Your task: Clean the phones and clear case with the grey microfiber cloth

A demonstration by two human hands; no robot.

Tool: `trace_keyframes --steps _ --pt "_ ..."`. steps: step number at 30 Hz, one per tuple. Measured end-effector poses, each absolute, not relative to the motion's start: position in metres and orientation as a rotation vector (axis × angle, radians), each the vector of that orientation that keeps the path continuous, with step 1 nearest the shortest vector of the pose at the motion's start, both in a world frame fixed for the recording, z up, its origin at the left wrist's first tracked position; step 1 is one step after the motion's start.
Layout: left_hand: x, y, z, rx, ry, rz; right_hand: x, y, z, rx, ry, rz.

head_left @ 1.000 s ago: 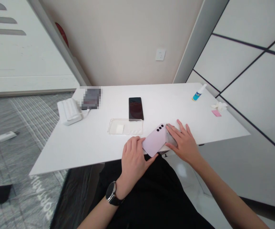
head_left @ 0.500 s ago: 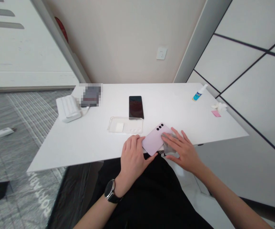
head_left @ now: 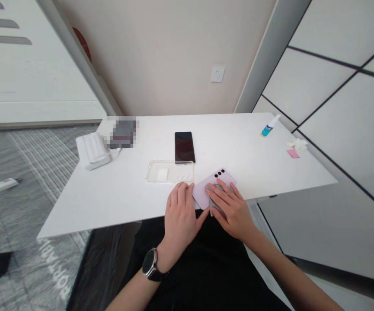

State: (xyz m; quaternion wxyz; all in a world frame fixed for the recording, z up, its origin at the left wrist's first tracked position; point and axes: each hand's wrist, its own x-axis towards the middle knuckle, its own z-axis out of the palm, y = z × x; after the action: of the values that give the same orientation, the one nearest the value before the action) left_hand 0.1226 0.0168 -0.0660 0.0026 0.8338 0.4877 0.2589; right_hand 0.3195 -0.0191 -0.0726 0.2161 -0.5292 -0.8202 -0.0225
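A lilac phone [head_left: 201, 193] lies slantwise at the table's front edge, back up, with three camera lenses at its upper right. My left hand [head_left: 180, 214] grips its left end between thumb and fingers. Over the phone's back, my right hand [head_left: 234, 210] presses a grey cloth [head_left: 212, 205] under its fingers, hiding part of both. Just beyond lies a clear phone case [head_left: 171, 173] with a pale square patch in it. A second phone [head_left: 184, 147], dark screen up, touches or overlaps the case's far edge.
On the white table [head_left: 86, 207], a white power bank [head_left: 92, 151] stands at the left beside a blurred dark item [head_left: 123, 133]. A small spray bottle [head_left: 269, 127], a crumpled white wipe [head_left: 298, 144] and a pink slip [head_left: 293, 153] lie at the right. Behind is a wall.
My right hand has moved left with the cloth, from the phone's right side onto the middle of its back. My left hand stays at the phone's left end.
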Motion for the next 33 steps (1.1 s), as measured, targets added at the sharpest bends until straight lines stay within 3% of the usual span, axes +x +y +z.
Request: trace_keyframes --steps 5,16,24,30,33 --pt "0.122 0.018 -0.062 2.473 1.435 0.896 0.337 -0.012 -0.078 -1.631 -2.046 -0.161" --pt "0.116 0.018 -0.069 2.358 1.305 1.031 0.325 0.002 -0.072 -1.508 -1.836 -0.164" --pt "0.117 0.021 -0.082 2.511 1.237 1.158 0.300 -0.006 -0.056 -1.072 -2.248 -0.087" --pt "0.120 0.018 -0.082 2.562 1.261 1.178 0.329 0.014 -0.053 -1.353 -1.982 -0.178" --pt "0.120 0.018 -0.080 2.572 1.258 1.187 0.324 0.007 -0.051 -1.265 -2.109 -0.119"
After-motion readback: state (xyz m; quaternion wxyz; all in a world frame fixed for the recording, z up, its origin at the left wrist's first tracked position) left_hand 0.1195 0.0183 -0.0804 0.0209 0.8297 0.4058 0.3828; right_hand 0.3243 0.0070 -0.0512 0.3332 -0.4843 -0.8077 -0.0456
